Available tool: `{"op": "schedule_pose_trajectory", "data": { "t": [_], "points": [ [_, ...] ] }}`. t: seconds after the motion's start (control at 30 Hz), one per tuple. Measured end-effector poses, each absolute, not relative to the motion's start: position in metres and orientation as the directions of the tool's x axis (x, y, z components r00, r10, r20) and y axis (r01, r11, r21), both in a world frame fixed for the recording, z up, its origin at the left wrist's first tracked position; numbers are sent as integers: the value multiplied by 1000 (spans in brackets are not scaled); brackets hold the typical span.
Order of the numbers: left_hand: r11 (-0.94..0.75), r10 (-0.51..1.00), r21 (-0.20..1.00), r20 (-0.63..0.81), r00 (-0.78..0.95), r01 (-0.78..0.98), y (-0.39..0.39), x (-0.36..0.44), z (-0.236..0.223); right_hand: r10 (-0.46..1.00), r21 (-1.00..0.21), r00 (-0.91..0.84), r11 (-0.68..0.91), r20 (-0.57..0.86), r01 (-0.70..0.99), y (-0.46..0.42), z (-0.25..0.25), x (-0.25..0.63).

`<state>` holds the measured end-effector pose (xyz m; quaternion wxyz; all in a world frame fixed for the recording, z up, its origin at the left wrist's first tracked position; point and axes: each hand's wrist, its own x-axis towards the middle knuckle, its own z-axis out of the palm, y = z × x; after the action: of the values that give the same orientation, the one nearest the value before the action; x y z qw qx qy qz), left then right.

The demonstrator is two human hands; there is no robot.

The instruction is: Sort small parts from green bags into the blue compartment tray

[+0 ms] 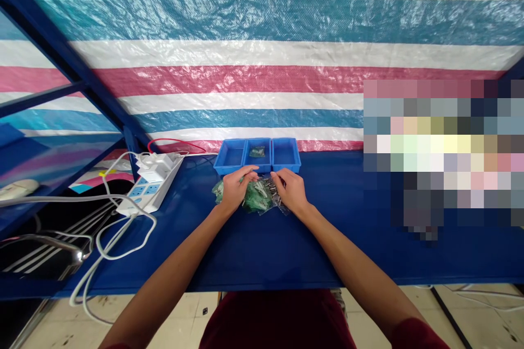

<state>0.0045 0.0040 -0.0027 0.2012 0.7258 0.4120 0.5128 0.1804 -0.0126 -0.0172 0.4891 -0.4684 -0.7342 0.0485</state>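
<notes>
My left hand (237, 187) is above the left part of a pile of small clear bags, its fingers closed in a pinch. What sits between those fingertips is too small to make out. My right hand (291, 188) is at the pile's right side, thumb and forefinger also pinched together on something I cannot make out. Between the hands lies a green-tinted plastic bag (258, 196) with pale slim pieces inside. Small metal pieces (275, 191) that look like screws lie beside it, close to my right fingers. Just beyond, the middle blue tray (257, 166) holds one small greenish packet (257, 151).
A left blue tray (230, 159) and a right blue tray (285, 159) flank the middle one. On the left, a white power strip (145, 196) with plugs and looping white cables (107, 245) lies on the blue table (262, 262). The far right is pixelated. A striped sheet (262, 54) hangs behind.
</notes>
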Motion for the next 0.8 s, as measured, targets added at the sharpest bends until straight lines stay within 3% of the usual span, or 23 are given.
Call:
{"op": "schedule_pose_trajectory", "data": {
  "t": [0.23,0.47,0.67,0.8],
  "points": [
    [-522,850,815,521,75,250,5,8,-5,733,-523,-99,567,673,637,-14,-16,180],
    [-500,865,851,479,151,161,7,8,-5,731,-524,-106,575,674,628,-14,-17,180],
    [-473,881,856,460,110,208,5,7,-3,742,-530,-110,566,661,632,-14,-17,180],
    [-543,837,782,534,120,305,6,5,0,738,-526,-111,569,665,632,-14,-17,180]
  ]
}}
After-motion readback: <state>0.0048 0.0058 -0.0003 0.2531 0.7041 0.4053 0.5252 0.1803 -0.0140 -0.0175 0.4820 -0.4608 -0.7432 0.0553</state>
